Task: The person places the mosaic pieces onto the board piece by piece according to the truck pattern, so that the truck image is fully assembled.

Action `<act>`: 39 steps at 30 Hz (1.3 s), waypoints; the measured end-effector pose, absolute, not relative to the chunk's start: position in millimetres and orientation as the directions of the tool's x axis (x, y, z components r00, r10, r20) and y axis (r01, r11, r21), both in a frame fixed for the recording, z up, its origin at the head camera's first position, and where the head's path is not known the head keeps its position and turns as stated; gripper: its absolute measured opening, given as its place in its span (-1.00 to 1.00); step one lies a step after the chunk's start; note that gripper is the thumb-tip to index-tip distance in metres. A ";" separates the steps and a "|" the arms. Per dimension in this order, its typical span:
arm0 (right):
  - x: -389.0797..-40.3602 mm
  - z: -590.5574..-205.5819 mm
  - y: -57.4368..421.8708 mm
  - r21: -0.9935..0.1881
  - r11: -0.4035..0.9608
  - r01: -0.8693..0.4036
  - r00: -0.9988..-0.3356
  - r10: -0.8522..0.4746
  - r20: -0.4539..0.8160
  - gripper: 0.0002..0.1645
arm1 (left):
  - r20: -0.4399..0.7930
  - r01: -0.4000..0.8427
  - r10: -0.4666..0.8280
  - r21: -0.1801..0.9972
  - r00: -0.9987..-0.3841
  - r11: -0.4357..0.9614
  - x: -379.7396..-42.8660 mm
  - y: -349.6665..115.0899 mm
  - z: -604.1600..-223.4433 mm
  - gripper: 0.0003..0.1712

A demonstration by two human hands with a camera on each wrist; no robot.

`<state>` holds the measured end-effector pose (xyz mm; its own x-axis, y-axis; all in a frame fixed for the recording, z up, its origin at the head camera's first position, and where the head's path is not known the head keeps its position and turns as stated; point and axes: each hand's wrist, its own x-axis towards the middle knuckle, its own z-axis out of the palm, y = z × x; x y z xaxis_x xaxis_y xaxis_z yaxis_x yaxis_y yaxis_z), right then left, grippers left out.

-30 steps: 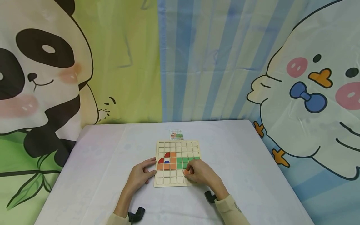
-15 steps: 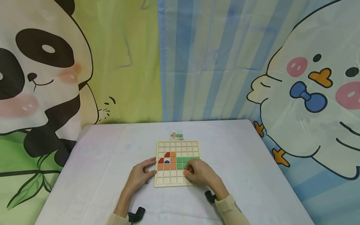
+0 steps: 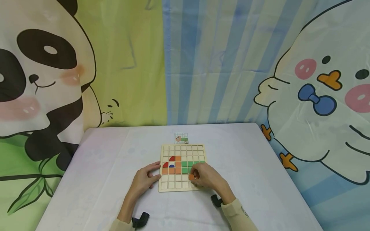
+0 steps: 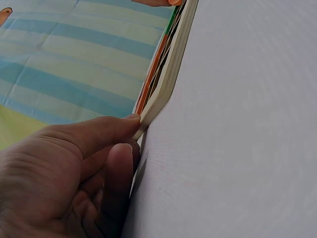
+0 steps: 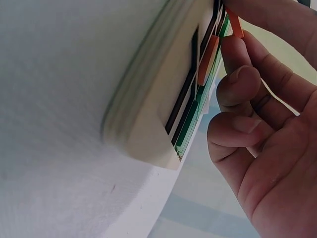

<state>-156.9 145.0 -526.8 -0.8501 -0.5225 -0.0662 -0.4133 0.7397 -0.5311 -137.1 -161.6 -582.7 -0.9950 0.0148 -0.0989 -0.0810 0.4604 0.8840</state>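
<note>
A pale wooden grid board [image 3: 171,185] lies on the table, partly filled with coloured tiles. Red and orange tiles [image 3: 178,165] and a dark blue half-round tile [image 3: 171,166] sit at its left, green tiles [image 3: 184,167] to their right. Along the board's left edge, my left hand [image 3: 143,177] rests with thumb and index finger spread, touching the rim. My right hand [image 3: 207,175] is over the board's lower right part and pinches a thin orange tile [image 5: 235,24], rounded-looking from above. That hand hides some cells beneath it. Another orange tile [image 5: 208,59] stands in the board near these fingers.
A small picture card [image 3: 181,138] with a coloured grid pattern lies just beyond the board. The white table [image 3: 240,154] extends around it, with printed curtains [image 3: 214,64] behind. Black wrist mounts [image 3: 140,220] are on both forearms.
The orange tile in my right hand has tilted slightly, showing more of its round face. My left hand and the board have kept their places.
</note>
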 end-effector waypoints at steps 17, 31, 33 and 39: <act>-156.2 -526.5 147.1 -0.525 0.731 -0.436 -0.847 -0.531 -0.037 -0.84 | -0.109 -0.093 0.009 0.889 -0.994 0.448 -136.3 -160.9 -580.6 -0.36; -156.5 -528.8 135.2 -0.514 0.710 -0.482 -0.840 -0.540 0.042 -0.91 | -0.111 -0.096 0.009 0.894 -0.994 0.438 -136.5 -161.1 -581.4 -0.36; -157.0 -528.9 133.1 -0.523 0.699 -0.487 -0.836 -0.546 0.049 -0.91 | -0.111 -0.096 0.009 0.895 -0.994 0.436 -136.7 -161.2 -581.3 -0.37; -157.5 -528.9 126.1 -0.570 0.665 -0.483 -0.826 -0.561 0.045 -0.92 | -0.112 -0.096 0.010 0.892 -0.994 0.442 -136.7 -160.7 -580.0 -0.37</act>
<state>-157.5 126.1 -528.9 -0.8263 -0.5615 0.0448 -0.4828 0.6650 -0.5699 -136.7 -160.7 -580.0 -0.9937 0.0100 -0.1120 -0.0961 0.4422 0.8917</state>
